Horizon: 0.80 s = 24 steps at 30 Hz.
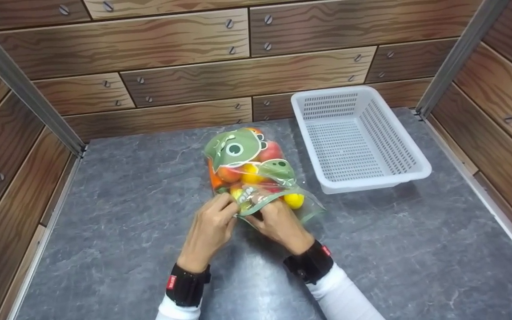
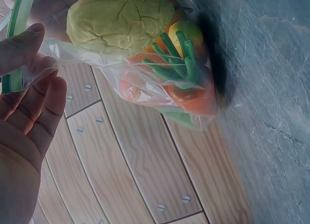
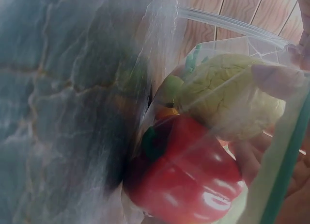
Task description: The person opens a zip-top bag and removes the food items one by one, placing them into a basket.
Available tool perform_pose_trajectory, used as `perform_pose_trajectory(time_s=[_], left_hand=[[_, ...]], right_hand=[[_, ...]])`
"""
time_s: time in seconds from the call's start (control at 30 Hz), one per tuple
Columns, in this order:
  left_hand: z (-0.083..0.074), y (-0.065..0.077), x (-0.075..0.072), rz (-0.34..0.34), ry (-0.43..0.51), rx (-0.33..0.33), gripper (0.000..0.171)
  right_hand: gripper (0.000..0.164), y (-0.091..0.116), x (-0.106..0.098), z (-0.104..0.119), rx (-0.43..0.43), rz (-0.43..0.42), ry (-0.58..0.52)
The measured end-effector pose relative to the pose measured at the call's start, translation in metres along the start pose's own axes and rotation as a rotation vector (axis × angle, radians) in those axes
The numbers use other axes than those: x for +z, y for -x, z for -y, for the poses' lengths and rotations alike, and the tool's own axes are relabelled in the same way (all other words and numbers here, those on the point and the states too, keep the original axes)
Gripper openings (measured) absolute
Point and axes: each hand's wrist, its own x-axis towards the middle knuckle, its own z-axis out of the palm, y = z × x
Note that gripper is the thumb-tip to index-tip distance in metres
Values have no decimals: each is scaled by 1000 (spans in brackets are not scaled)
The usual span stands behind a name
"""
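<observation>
A clear zip bag (image 1: 234,149) with a green cartoon animal face lies on the table, full of play fruit and vegetables. My left hand (image 1: 209,226) pinches the green-edged rim of its mouth between thumb and fingers. Through that mouth reaches my right hand (image 1: 282,222), its thumb and fingers around a pale wrinkled cabbage (image 3: 223,93). Beside the cabbage is a red bell pepper (image 3: 189,170). A yellow lemon-like fruit (image 1: 294,200) shows near the bag's mouth. Deeper in, green stalks (image 2: 179,64) top an orange piece. Bag film partly veils the right fingers.
A white perforated plastic basket (image 1: 376,183) with nothing in it stands at the back right, a short way from the bag. The grey marbled table (image 1: 127,213) is enclosed by wood-patterned walls (image 1: 185,40) at the back and both sides.
</observation>
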Motion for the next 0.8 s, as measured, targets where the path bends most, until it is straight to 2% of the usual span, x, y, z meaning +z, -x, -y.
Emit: perform_pose_trajectory(time_s=[0.2,0.5,0.67,0.8], left_hand=[[1,1,-3,0,-3,-3,24],[1,0,-2,-14,-2,-1,26],[1,-1,-2,-17,1,-2,27],[2,-1,-3,-22,2,-9,27]], right_hand=[[37,-1,1,2,-1,3,23],[37,0,0,1,-15,-58,95],[35,1,-3,1,-16,-69,65],[43,3,-5,2,7,-71,6]])
